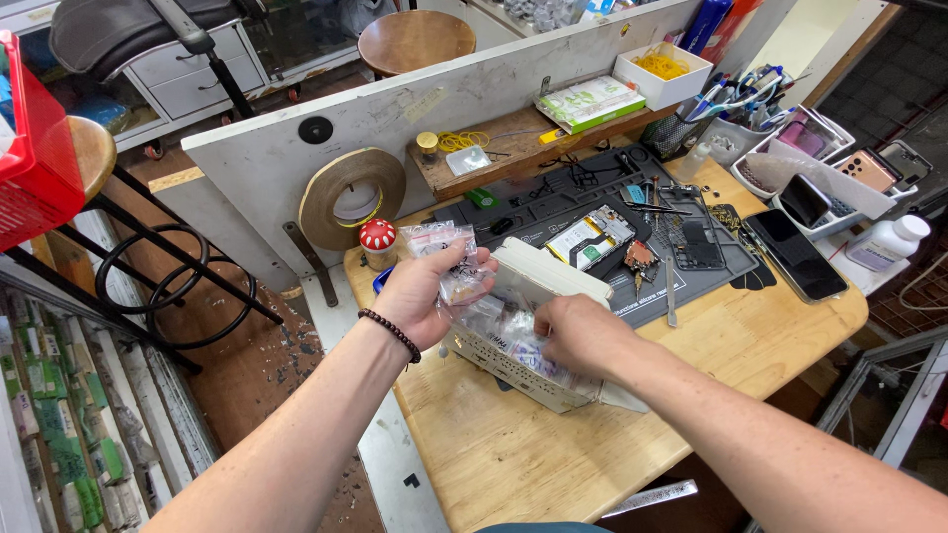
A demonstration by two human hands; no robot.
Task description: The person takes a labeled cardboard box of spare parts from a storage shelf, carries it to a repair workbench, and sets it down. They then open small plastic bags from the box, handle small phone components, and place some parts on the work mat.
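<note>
beside basket (513,370), opened phone (591,240)

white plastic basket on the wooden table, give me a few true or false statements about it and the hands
1. The left hand holds small clear plastic bags. True.
2. The right hand reaches into the white plastic basket. True.
3. The basket sits on the black silicone work mat. False: it sits on the bare wooden table, at the mat's edge.
4. The left wrist is bare. False: it wears a dark beaded bracelet.
</note>
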